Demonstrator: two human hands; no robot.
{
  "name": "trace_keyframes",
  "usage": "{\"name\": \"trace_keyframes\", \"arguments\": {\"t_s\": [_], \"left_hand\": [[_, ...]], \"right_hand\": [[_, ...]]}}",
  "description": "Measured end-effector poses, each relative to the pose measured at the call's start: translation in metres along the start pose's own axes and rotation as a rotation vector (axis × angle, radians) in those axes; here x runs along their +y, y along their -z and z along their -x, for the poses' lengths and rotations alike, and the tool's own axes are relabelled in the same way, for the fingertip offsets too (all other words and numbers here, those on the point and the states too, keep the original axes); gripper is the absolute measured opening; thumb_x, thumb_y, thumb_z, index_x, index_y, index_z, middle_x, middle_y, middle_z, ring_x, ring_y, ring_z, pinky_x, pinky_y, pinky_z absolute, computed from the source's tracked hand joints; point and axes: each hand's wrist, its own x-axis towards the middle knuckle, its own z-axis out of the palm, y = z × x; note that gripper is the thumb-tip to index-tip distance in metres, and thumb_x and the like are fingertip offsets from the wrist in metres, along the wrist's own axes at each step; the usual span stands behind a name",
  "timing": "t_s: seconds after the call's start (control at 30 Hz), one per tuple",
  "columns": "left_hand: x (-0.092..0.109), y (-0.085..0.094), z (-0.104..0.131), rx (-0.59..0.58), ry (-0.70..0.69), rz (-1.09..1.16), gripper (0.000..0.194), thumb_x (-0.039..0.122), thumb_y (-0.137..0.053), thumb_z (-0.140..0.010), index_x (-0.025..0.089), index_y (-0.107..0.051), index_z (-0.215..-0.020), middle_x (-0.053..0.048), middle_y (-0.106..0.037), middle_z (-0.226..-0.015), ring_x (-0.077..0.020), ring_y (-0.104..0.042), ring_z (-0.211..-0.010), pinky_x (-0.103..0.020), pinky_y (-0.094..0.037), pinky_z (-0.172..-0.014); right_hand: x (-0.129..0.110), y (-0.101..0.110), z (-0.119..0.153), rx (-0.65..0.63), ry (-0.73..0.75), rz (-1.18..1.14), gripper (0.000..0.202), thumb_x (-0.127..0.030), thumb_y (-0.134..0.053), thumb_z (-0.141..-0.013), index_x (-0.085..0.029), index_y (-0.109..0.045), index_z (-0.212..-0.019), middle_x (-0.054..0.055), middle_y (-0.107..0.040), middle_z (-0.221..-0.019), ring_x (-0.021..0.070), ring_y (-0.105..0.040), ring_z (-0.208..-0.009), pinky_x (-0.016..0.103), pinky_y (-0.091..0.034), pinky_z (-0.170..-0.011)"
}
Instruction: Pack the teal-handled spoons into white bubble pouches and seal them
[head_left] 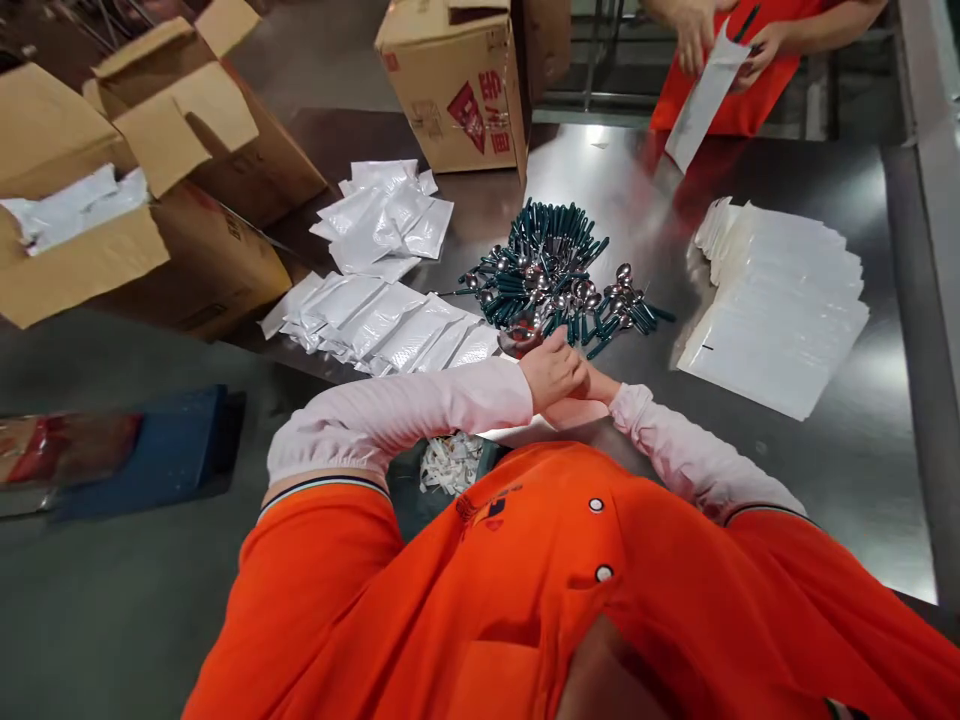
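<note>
My left hand (553, 370) is closed at the table's near edge, its fingers bent over my right hand (598, 384), which is partly hidden behind it. Below both hands a pale packet (576, 413) shows, tinted pink by the orange shirt; the hands seem to pinch its upper edge. Just beyond lies a heap of spoons (551, 250) with dark green handles and shiny metal bowls. To the left, filled white packets (390, 320) overlap in a row, with a looser pile of packets (390, 215) behind. At the right, flat white bags (780, 300) are fanned in a stack.
Open cardboard boxes (217, 260) stand at the left, one holding white packets. Another carton (457, 95) sits at the table's back. Across the metal table (840, 480), a co-worker's hands (694, 35) hold a white bag. A bin of white scraps (452, 463) is below the near edge.
</note>
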Motion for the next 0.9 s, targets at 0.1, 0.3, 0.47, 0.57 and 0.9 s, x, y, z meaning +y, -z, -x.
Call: {"name": "trace_keyframes", "arguments": {"t_s": [0.1,0.3,0.47,0.57,0.9], "left_hand": [[-0.026,0.041,0.01,0.17,0.009,0.052,0.056,0.038,-0.067,-0.089,0.019,-0.053,-0.14,-0.015,-0.055,-0.142,-0.0358,-0.041,-0.139,-0.064,-0.014,-0.119],[-0.055,0.03,0.024,-0.122,0.154,0.691,0.042,0.036,-0.035,-0.105,0.025,-0.052,-0.142,-0.005,-0.051,-0.149,-0.0239,-0.038,-0.144,-0.05,-0.022,-0.121],[-0.037,-0.028,0.039,-0.178,0.305,1.094,0.062,0.03,-0.059,-0.094,0.018,-0.041,-0.152,-0.013,-0.049,-0.15,-0.0211,-0.049,-0.137,-0.029,-0.045,-0.106],[-0.037,-0.052,0.043,-0.291,0.509,1.125,0.052,0.022,-0.066,-0.083,0.013,-0.06,-0.135,-0.011,-0.072,-0.115,-0.0219,-0.069,-0.104,-0.03,-0.055,-0.086],[-0.004,-0.065,0.02,0.263,0.55,0.651,0.016,0.027,-0.065,-0.09,0.018,-0.074,-0.099,-0.008,-0.07,-0.1,-0.0186,-0.063,-0.101,-0.03,-0.048,-0.096]], "right_hand": [[-0.013,-0.009,0.007,0.022,0.015,-0.099,0.023,-0.03,-0.067,-0.08,-0.012,-0.07,-0.094,0.012,-0.07,-0.091,0.0252,-0.065,-0.097,0.043,-0.053,-0.083],[-0.031,-0.028,0.033,0.091,-0.022,-0.532,0.042,-0.036,-0.082,-0.06,-0.016,-0.069,-0.095,0.007,-0.074,-0.094,0.0229,-0.068,-0.086,0.038,-0.058,-0.083],[-0.022,-0.031,0.05,-0.003,-0.066,-0.657,0.046,-0.036,-0.081,-0.065,-0.019,-0.07,-0.106,0.006,-0.075,-0.102,0.0247,-0.07,-0.096,0.041,-0.055,-0.094],[-0.003,-0.024,0.053,0.057,-0.108,-0.541,0.046,-0.039,-0.082,-0.062,-0.021,-0.073,-0.104,0.006,-0.074,-0.109,0.0252,-0.066,-0.104,0.041,-0.051,-0.098],[0.034,-0.052,0.034,0.437,-0.2,-0.621,0.042,-0.056,-0.07,-0.068,-0.019,-0.066,-0.087,0.005,-0.071,-0.087,0.0212,-0.063,-0.087,0.034,-0.052,-0.08]]}}
